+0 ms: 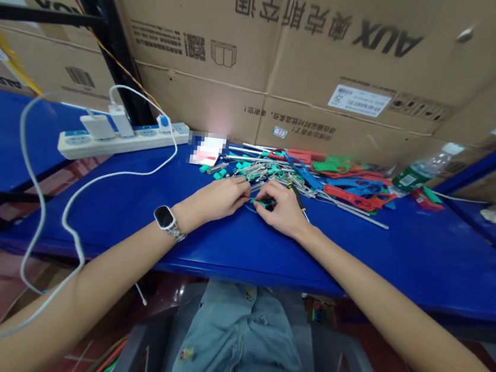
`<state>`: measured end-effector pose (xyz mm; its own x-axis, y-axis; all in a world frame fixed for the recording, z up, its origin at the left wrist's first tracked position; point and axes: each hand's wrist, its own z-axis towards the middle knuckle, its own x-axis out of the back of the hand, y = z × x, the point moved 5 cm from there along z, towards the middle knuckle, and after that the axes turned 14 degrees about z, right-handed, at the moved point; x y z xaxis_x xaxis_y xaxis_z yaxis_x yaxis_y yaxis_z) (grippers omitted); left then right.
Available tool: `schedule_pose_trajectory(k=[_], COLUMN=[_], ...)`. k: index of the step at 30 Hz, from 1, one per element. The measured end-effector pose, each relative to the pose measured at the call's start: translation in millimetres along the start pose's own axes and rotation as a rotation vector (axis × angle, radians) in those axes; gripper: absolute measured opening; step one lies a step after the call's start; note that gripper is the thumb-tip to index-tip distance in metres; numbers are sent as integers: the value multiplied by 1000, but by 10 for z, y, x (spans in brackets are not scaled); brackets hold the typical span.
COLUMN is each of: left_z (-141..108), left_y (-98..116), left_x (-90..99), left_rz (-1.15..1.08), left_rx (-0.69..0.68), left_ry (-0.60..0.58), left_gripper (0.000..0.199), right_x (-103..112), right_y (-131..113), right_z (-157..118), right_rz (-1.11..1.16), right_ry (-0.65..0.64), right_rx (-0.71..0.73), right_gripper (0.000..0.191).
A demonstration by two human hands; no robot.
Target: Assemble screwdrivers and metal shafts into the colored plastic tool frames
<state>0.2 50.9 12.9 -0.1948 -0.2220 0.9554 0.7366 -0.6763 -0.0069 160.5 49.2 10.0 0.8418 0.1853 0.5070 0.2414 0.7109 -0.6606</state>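
My left hand [227, 198] and my right hand [282, 208] are close together over the blue table [241, 248], in front of a pile of small metal and green parts [272, 169]. Both hands have closed fingers. A small teal piece [251, 203] shows between the fingertips, with a thin loop below it; its exact shape is too small to tell. Beside my right hand lies a black and yellow tool [297, 197], partly hidden by that hand. Red, green and blue plastic pieces [355, 189] lie to the right of the pile.
A white power strip [122, 143] with plugs and a white cable [91, 183] is at the left. Cardboard [265, 38] stands behind the table. A plastic bottle [419, 173] leans at the right, near a blue frame bar [487, 162]. A card [209, 150] lies behind my hands.
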Motion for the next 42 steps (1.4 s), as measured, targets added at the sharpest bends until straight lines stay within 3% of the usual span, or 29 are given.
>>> schedule_pose_trajectory(k=[8, 17, 27, 42], left_z=[-9, -35, -20, -23], left_y=[34, 39, 32, 12], left_x=[23, 35, 18, 14], left_rz=[19, 42, 28, 2], left_rx=[23, 4, 44, 55], left_ry=[-13, 9, -25, -1], left_gripper=[14, 16, 14, 10], right_x=[-11, 4, -11, -37], right_y=[-12, -59, -69, -72], right_z=[0, -30, -76, -71], right_rz=[-8, -200, -101, -190], right_ry=[-17, -42, 18, -67], right_rx=[-16, -19, -24, -6], right_gripper=[11, 4, 9, 15])
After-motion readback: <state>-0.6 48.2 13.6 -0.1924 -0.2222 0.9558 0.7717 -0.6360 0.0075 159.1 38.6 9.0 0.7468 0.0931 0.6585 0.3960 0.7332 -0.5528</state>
